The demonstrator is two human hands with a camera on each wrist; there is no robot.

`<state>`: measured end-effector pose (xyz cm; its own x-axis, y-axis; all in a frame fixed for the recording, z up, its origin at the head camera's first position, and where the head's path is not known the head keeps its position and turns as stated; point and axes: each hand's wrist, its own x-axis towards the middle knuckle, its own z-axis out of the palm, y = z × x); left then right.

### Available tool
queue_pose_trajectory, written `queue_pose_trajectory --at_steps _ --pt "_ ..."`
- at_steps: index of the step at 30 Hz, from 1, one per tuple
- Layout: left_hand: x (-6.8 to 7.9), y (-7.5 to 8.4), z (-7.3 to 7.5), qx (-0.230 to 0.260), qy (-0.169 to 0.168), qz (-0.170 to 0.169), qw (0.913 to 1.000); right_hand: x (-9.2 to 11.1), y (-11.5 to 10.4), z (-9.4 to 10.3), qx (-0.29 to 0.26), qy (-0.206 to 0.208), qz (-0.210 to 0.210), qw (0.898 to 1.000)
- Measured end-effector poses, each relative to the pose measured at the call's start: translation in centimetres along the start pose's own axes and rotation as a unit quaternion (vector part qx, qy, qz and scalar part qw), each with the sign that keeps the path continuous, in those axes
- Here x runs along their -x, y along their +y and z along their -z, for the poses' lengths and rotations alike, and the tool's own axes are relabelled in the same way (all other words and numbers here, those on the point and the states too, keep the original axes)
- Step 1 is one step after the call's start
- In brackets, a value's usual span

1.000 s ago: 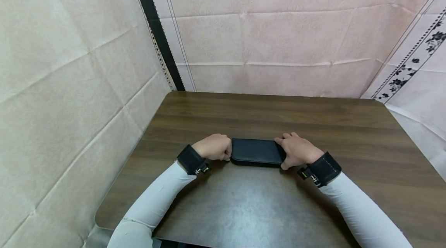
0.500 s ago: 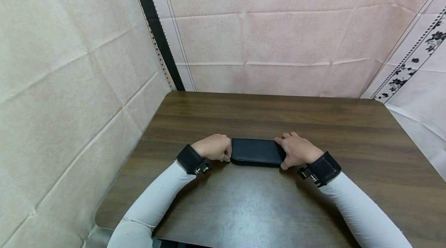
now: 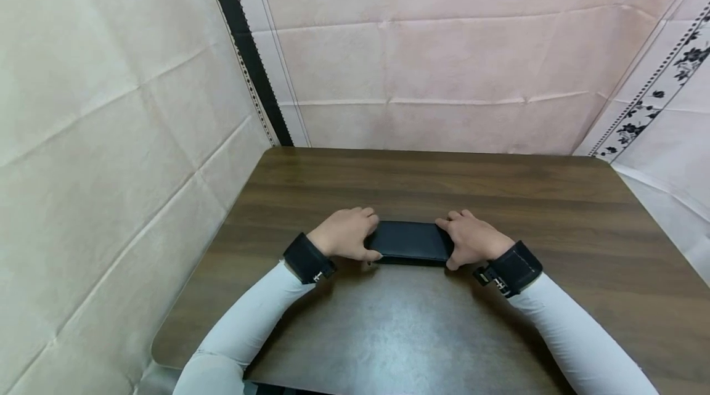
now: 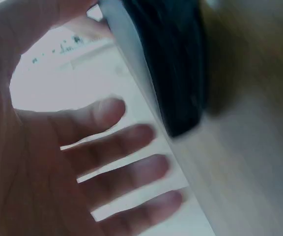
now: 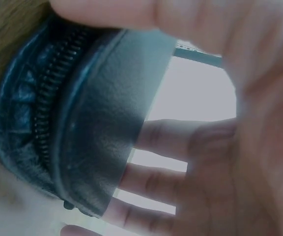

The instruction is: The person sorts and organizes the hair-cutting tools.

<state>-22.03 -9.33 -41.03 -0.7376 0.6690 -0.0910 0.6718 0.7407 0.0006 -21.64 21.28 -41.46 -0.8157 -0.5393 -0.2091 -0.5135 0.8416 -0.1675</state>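
Note:
A black leather zip wallet (image 3: 413, 240) lies flat in the middle of the wooden table. My right hand (image 3: 474, 240) holds its right end, thumb at the near edge and fingers toward the far edge. Metal zipper teeth (image 5: 45, 101) run along the wallet's side in the right wrist view, close by the thumb. My left hand (image 3: 345, 233) is at the left end, thumb by the near corner and fingers stretched forward. In the left wrist view, its straight fingers (image 4: 131, 177) are spread apart beside the wallet's dark edge (image 4: 173, 73).
The brown wooden table (image 3: 310, 179) has rounded corners. Creased pale cloth (image 3: 122, 173) hangs along its left side, and a pinkish cloth (image 3: 444, 62) hangs behind it. Black bands (image 3: 499, 272) with small cameras wrap both wrists.
My left hand was curled at the wallet's left end; its fingers have uncurled and spread, and it has shifted slightly right over that end. The right hand and wallet have barely moved.

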Motion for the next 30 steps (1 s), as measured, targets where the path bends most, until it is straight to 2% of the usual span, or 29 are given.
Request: queue_pose_trajectory --at_steps 2,7,9,19,25,30 --pt "-0.4 0.8 0.0 -0.018 0.001 -0.007 0.9998 -0.1 -0.1 0.1 0.005 0.000 0.000 1.000" --pt "-1.5 2.4 -0.5 -0.037 -0.050 0.004 0.9980 -0.3 0.0 0.0 0.013 0.005 0.004 1.000" --pt "-1.7 2.8 -0.8 -0.044 -0.061 0.011 0.9971 -0.4 0.0 -0.1 0.016 0.005 0.009 1.000" --pt "-1.9 3.2 -1.2 -0.050 -0.060 0.028 0.9966 -0.6 0.4 -0.4 0.015 0.030 0.024 0.999" --pt "-1.5 3.7 -0.9 -0.063 -0.066 0.038 0.9951 -0.8 0.5 -0.6 0.017 0.073 0.017 0.997" --pt "-1.3 4.2 -0.4 -0.064 -0.084 0.029 0.9939 -1.0 1.1 -0.8 0.035 0.120 0.001 0.992"
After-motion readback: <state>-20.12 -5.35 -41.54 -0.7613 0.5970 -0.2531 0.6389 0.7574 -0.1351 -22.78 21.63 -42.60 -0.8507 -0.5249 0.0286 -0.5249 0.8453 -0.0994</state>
